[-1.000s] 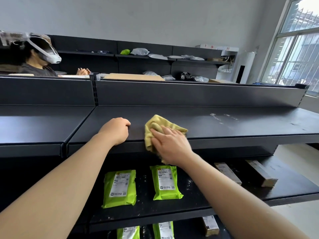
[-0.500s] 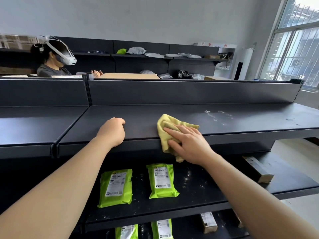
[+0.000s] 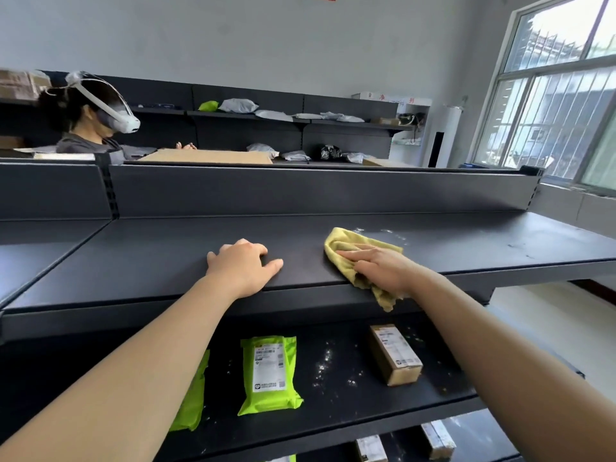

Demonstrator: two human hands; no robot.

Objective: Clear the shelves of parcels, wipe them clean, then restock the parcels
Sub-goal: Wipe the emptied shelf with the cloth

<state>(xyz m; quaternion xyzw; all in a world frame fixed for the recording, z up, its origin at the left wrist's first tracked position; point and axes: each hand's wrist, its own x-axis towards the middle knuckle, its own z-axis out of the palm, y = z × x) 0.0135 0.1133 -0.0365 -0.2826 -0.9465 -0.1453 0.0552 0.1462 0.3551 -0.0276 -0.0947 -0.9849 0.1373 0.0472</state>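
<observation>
At the centre of the frame, the top shelf (image 3: 150, 271) of the dark metal rack is shown bare of parcels. A yellow cloth (image 3: 346, 241) is pressed onto it, right of centre, by the right hand (image 3: 383, 270). The fingers are laid straight and flat across the cloth, so that pressure is spread over a broad patch. The left hand (image 3: 243, 266) is rested palm down near the shelf's front edge, left of the cloth and apart from it, with fingers relaxed and nothing held. It is judged to serve as a brace while the body is leaned forward. White residue (image 3: 388, 232) is seen just beyond the cloth, toward the upper right, and the wipe is judged to be aimed at it.

On the lower shelf (image 3: 350, 415), at the bottom of the frame, parcels are not yet removed. A green mailer (image 3: 269, 371) lies flat at centre, a second green mailer (image 3: 195, 408) is partly hidden by the left forearm, and a cardboard box (image 3: 395, 353) lies to the right. White specks (image 3: 325, 361) are scattered between mailer and box, so that shelf is judged unwiped.
</observation>
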